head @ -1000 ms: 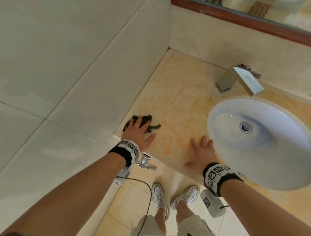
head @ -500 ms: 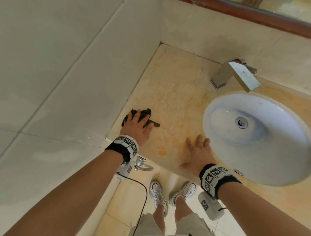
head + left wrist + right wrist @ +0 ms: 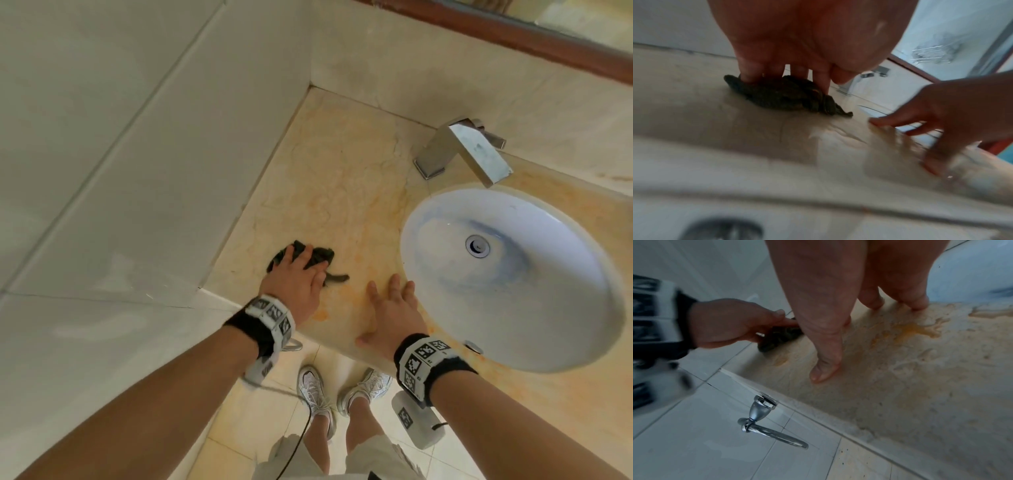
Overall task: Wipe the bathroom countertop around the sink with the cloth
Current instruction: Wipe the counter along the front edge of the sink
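While my right hand (image 3: pixel 394 313) lies flat with fingers spread on the worktop (image 3: pixel 346 164) edge, bracing and holding nothing, my left hand (image 3: pixel 296 279) presses the dark cloth (image 3: pixel 320 255) down with fairly straight fingers, near the left wall. I judge the cloth soft, light and limp; it bunches, so pressure belongs over its middle. Beyond lies the sink (image 3: pixel 513 274). Compared with one second ago, the cloth has shifted from the wall toward the sink.

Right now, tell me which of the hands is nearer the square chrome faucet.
Right. The right hand rests flat on the countertop beside the basin, below the faucet; the left hand presses the dark cloth farther left.
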`<state>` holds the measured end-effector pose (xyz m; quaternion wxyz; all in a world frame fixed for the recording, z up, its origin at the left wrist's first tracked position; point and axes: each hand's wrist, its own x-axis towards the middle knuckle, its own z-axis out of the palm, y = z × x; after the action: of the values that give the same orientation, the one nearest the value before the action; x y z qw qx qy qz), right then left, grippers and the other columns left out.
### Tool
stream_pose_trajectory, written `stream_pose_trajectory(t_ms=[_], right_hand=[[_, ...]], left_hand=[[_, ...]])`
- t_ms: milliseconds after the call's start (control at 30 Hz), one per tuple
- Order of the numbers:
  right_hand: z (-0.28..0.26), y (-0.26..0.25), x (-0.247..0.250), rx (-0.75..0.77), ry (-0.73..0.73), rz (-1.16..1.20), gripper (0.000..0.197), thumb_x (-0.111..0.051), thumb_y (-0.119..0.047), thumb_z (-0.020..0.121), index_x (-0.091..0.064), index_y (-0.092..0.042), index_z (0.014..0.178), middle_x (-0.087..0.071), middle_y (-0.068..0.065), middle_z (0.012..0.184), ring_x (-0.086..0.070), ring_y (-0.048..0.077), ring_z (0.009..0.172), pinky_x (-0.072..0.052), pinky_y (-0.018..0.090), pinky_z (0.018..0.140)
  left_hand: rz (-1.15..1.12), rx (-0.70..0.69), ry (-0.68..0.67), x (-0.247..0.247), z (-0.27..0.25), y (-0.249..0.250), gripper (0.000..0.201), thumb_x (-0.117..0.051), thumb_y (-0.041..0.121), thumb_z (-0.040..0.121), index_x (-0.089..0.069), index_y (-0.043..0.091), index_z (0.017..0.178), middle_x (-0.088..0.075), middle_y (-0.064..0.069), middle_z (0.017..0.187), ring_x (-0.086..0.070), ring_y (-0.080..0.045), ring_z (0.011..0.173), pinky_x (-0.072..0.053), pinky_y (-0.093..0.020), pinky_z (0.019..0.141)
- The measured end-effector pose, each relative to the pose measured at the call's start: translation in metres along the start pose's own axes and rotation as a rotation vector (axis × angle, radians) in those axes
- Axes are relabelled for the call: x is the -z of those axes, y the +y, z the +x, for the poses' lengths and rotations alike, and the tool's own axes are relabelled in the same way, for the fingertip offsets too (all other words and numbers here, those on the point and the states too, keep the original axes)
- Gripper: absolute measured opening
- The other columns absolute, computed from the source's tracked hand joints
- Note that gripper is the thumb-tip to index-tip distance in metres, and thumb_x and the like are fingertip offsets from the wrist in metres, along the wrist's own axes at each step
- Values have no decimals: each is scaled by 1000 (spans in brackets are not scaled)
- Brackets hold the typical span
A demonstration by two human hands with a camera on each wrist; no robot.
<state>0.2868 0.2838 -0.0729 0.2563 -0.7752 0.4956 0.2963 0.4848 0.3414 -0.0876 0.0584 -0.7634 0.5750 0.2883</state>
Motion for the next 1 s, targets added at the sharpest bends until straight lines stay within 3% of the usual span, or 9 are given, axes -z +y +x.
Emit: stream_pose_trajectory(t_ms=[100,233,333,500,700,800,1000], right_hand=[[-1,0,1,-1,7,8,110,-72,-52,77,1,-27,155,18,18,159,15,45,144,-10,51,120],[0,0,1,-4,-3,23,111,-74,-50,76,1,-27,155,19,17,159,16,44,144,-10,51,120],[0,0,1,-3,-7,30,111,-74,-49,77,2,-27,155,19,16,159,17,44,144,-10,52,120],[0,0,1,1,-12,40,110,-73,-47,78,2,-27,155,20,16,159,18,44,144,-10,52,120],[1,-1,1,0,-2,25,110,-74,-47,78,0,-26,155,17,17,159,15,46,144,-10,53,120],[1,-1,1,-1,-5,24,111,-75,-47,77,0,-26,155,16,17,159,14,46,144,-10,53,120],[1,-1,3,-5,-16,18,112,-76,-48,76,1,-26,155,18,17,159,14,46,144,-9,52,120]], left_hand=[[12,-52,-37,-24,-37,5,70,6,54,93,-30,39,151,-6,5,164,-5,-30,150,-15,-48,121],[4,-62,-41,-27,-41,-1,76,10,55,87,-31,40,150,-6,6,164,-5,-29,151,-13,-46,120],[4,-26,3,-17,-23,-10,74,7,57,89,-32,41,149,-11,5,164,-9,-30,150,-17,-47,120],[-61,135,79,22,35,-28,51,-17,49,103,-32,40,150,-11,5,164,-8,-31,150,-17,-51,120],[-83,141,5,59,93,-14,50,-17,48,103,-24,41,153,-1,6,165,0,-30,151,-9,-49,122],[-48,114,-5,55,83,-7,50,-17,48,103,-22,43,152,2,9,164,2,-28,151,-12,-49,121],[84,-21,-21,17,19,11,48,-18,44,103,-23,45,151,-1,10,164,-5,-26,151,-30,-47,116]])
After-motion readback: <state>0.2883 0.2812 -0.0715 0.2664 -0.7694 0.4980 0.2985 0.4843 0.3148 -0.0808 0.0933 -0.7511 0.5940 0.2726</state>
